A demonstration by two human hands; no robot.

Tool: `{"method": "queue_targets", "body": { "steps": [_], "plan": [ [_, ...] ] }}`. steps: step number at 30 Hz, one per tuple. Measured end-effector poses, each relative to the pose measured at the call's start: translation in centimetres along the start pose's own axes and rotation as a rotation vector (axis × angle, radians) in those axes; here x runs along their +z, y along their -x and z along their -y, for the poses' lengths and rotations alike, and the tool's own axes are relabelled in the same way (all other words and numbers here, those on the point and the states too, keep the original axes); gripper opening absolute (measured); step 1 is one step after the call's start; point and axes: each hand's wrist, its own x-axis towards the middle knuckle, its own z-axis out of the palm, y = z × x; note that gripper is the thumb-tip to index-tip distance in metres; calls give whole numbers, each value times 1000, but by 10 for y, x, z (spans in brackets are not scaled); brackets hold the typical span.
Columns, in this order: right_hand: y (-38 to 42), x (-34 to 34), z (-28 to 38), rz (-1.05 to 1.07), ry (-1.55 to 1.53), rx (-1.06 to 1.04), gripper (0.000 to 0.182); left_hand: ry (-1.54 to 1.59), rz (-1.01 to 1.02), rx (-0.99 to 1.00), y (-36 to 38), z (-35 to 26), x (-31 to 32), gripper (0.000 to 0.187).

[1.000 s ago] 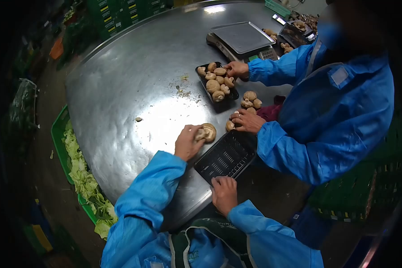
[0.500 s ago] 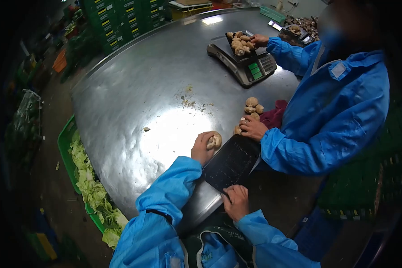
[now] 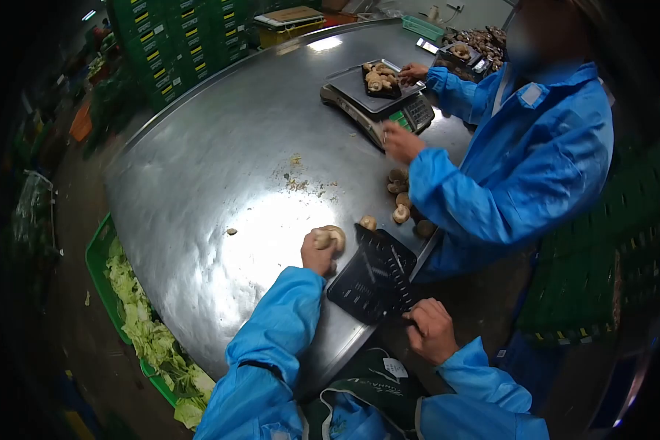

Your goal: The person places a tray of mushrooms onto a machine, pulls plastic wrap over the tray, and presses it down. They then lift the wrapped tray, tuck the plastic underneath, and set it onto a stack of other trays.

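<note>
My left hand (image 3: 317,253) is closed around a pale, brown-capped mushroom (image 3: 331,237) above the steel table. To its right, a black slotted plastic tray (image 3: 370,275) sits tilted at the table's edge. My right hand (image 3: 431,331) is closed, with its fingertips at the tray's near right corner. A loose mushroom (image 3: 368,222) lies just beyond the tray. Several more mushrooms (image 3: 401,213) are grouped by the co-worker's sleeve, which partly hides them.
A co-worker in a blue jacket (image 3: 521,169) stands at the right, one hand beside a scale (image 3: 378,103) bearing a tray of mushrooms. Leafy scraps fill a green crate (image 3: 99,257) at the left. Green crates (image 3: 180,51) are stacked behind the steel table (image 3: 198,183).
The black tray has turned and tipped, showing its slotted side. My right hand has shifted right. The co-worker's nearer hand has moved from the mushrooms towards the scale, where the tray now lies flat.
</note>
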Motion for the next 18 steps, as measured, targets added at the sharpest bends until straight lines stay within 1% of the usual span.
{"method": "queue_targets", "body": {
  "steps": [1,3,4,5,7,9,10,11,13,14,16,18],
  "plan": [
    [1,1,0,50,-9,-44,19,150,-177,-126,1,-15,-7,28],
    [1,11,-17,70,-11,-80,21,264,-229,-87,-14,-24,-27,28],
    [-1,17,-28,124,-34,-134,22,314,-279,-83,-20,-31,-33,27],
    [-4,19,-36,184,-57,-189,22,342,-274,-68,-27,-44,-41,26],
    [-15,15,-41,233,-81,-192,22,356,-315,-104,-40,-71,-58,28],
    [-45,2,-49,277,-36,-204,20,374,-346,-88,-59,-108,-66,29],
    [-65,-8,-53,248,-70,-234,19,375,-374,-106,-72,-116,-70,30],
    [-71,-7,-55,237,-69,-238,19,360,-366,-57,-74,-118,-76,30],
    [-106,-14,-63,216,-110,-295,19,368,-395,-52,-92,-137,-76,31],
    [-120,-2,-72,191,-117,-338,18,360,-399,-48,-98,-144,-76,31],
    [-151,30,-91,147,-121,-408,11,367,-418,-38,-105,-164,-71,32],
    [-183,70,-108,116,-85,-501,10,368,-443,-26,-113,-175,-68,33]
  ]
}}
